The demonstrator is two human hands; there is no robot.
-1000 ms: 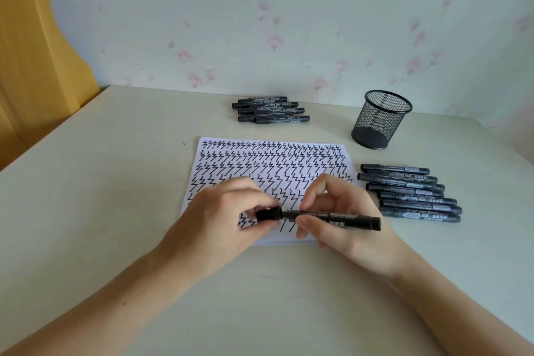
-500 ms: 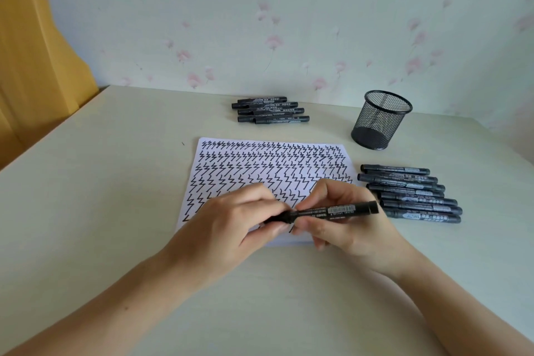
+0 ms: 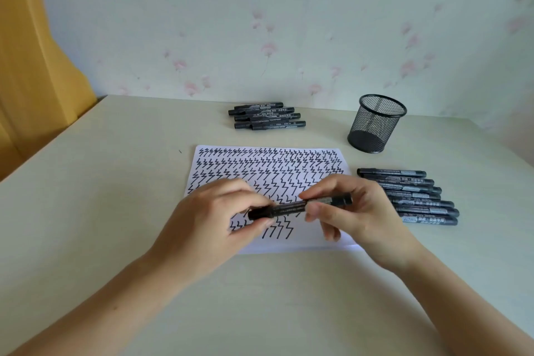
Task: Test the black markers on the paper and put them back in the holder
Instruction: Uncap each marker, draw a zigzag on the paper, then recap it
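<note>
Pinching one black marker point(image 3: 291, 207) level, both hands, left point(image 3: 213, 225), right point(image 3: 358, 217), above paper point(image 3: 289, 170)

Paper point(image 3: 268, 165) centre, holder point(image 3: 375, 124) behind right, markers point(image 3: 416, 196) right of paper

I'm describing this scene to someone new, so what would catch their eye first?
Probably the two hands, left hand and right hand, holding one black marker between them over the paper crowded with black zigzags. Next, the empty mesh holder at the back right, with a row of markers lying beside the paper.
</note>
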